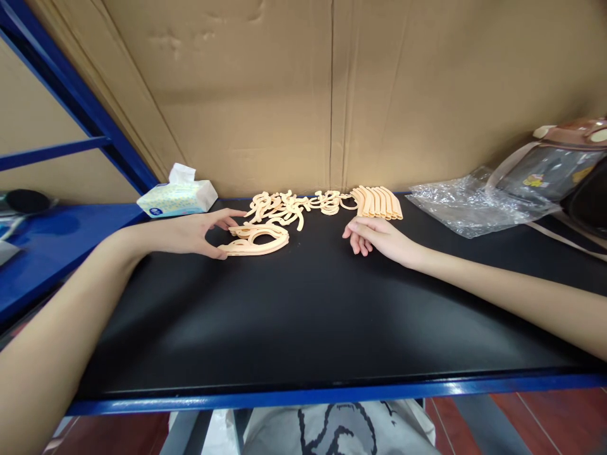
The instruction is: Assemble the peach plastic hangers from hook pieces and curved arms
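My left hand [202, 232] reaches around the left end of a small stack of peach-coloured curved plastic pieces [265, 248] on the black tabletop. Its thumb and fingers are spread apart, with the thumb at the stack's near edge; a firm grip does not show. Behind the stack lies a loose pile of peach hook-shaped plastic pieces [275, 207]. My right hand [370, 237] is over the table with fingers loosely bent and slightly apart, and nothing visible in them. Just behind it is a neat row of peach curved plastic arms [382, 203], lying side by side.
A tissue pack [177, 197] stands at the back left. At the back right are a crumpled clear plastic bag [474, 202] and a clear bottle with a brown lid [545, 167] and strap. Cardboard [265, 95] walls the back. A blue edge [332, 387] borders the table's front.
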{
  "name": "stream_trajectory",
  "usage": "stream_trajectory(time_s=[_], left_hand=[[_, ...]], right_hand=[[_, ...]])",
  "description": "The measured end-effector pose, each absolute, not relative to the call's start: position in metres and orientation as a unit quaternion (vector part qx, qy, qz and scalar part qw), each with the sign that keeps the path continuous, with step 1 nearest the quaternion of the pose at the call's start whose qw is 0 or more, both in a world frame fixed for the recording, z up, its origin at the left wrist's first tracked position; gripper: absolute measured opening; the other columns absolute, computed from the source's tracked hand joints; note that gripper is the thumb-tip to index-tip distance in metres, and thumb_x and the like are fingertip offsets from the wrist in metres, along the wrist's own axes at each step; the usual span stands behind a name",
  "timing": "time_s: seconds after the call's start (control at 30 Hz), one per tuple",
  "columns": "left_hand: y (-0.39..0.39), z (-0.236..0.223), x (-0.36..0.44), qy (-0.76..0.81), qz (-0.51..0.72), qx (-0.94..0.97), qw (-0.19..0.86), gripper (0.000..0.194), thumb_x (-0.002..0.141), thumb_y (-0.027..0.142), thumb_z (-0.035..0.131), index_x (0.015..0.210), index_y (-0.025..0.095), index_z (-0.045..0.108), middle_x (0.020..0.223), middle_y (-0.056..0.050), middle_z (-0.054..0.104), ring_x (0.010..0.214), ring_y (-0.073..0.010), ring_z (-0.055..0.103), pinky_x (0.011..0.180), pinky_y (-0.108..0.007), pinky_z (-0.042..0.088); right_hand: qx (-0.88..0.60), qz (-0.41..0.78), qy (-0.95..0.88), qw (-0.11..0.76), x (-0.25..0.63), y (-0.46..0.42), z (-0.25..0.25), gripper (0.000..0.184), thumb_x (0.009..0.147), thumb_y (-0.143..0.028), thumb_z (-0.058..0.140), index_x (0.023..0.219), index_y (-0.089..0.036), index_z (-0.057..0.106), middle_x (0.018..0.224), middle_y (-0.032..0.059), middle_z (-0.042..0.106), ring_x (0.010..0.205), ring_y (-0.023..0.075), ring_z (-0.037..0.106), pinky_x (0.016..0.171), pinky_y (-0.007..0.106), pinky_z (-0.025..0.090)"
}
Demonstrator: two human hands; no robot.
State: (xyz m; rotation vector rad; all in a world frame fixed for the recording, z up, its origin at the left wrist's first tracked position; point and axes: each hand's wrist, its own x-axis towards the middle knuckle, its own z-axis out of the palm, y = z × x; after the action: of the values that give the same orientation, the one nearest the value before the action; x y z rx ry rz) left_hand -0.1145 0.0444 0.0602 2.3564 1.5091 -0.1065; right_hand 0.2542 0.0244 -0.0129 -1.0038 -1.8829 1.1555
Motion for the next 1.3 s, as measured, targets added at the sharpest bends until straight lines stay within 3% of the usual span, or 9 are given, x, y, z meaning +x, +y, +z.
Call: stream_trajectory(time_s=[0.23, 0.4, 0.73, 1.1, 1.3], left_hand=[[0.045, 0.058, -0.115, 0.515, -0.030, 0.842, 0.159, 0.084, 0.074, 0.040, 0.061, 0.146, 0.024, 0.021, 0.128, -0.007, 0.055, 0.116, -0.0212, 0.051, 0.103, -0.039, 0.034], [0.048, 0.055, -0.118, 0.512, -0.019, 0.845, 0.154, 0.086, 0.069, 0.041, 0.063, 0.145, 0.027, 0.024, 0.125, -0.003, 0.058, 0.115, -0.0222, 0.052, 0.102, -0.041, 0.037], [0.048, 0.054, -0.117, 0.513, -0.009, 0.848, 0.134, 0.087, 0.064, 0.041, 0.063, 0.143, 0.028, 0.030, 0.123, -0.004, 0.060, 0.114, -0.0219, 0.055, 0.100, -0.040, 0.041], [0.046, 0.056, -0.117, 0.526, -0.045, 0.838, 0.139, 0.087, 0.073, 0.041, 0.058, 0.147, 0.024, 0.016, 0.135, -0.007, 0.052, 0.122, -0.0205, 0.049, 0.106, -0.037, 0.032], [0.038, 0.056, -0.111, 0.537, -0.028, 0.837, 0.100, 0.099, 0.073, 0.043, 0.057, 0.149, 0.020, -0.003, 0.149, -0.013, 0.033, 0.134, -0.0247, 0.035, 0.107, -0.037, 0.031]], right_hand=[[-0.382, 0.447, -0.729, 0.351, 0.255, 0.025, -0.013, 0.025, 0.094, -0.032, 0.040, 0.082, -0.016, 0.056, 0.060, -0.0016, 0.058, 0.050, 0.0073, 0.052, 0.048, 0.020, 0.038], [-0.381, 0.447, -0.730, 0.351, 0.255, 0.025, -0.014, 0.025, 0.094, -0.033, 0.041, 0.083, -0.016, 0.056, 0.060, -0.0017, 0.058, 0.050, 0.0073, 0.052, 0.048, 0.021, 0.038], [-0.384, 0.445, -0.731, 0.346, 0.254, 0.025, -0.013, 0.023, 0.093, -0.031, 0.041, 0.082, -0.016, 0.056, 0.060, -0.0018, 0.058, 0.051, 0.0073, 0.052, 0.048, 0.021, 0.038], [-0.387, 0.439, -0.736, 0.340, 0.254, 0.023, -0.011, 0.023, 0.092, -0.030, 0.041, 0.082, -0.015, 0.056, 0.060, -0.0016, 0.057, 0.051, 0.0074, 0.052, 0.049, 0.021, 0.038], [-0.384, 0.441, -0.736, 0.340, 0.254, 0.025, -0.013, 0.024, 0.093, -0.033, 0.042, 0.082, -0.016, 0.056, 0.061, -0.0016, 0.057, 0.051, 0.0074, 0.051, 0.049, 0.021, 0.038]])
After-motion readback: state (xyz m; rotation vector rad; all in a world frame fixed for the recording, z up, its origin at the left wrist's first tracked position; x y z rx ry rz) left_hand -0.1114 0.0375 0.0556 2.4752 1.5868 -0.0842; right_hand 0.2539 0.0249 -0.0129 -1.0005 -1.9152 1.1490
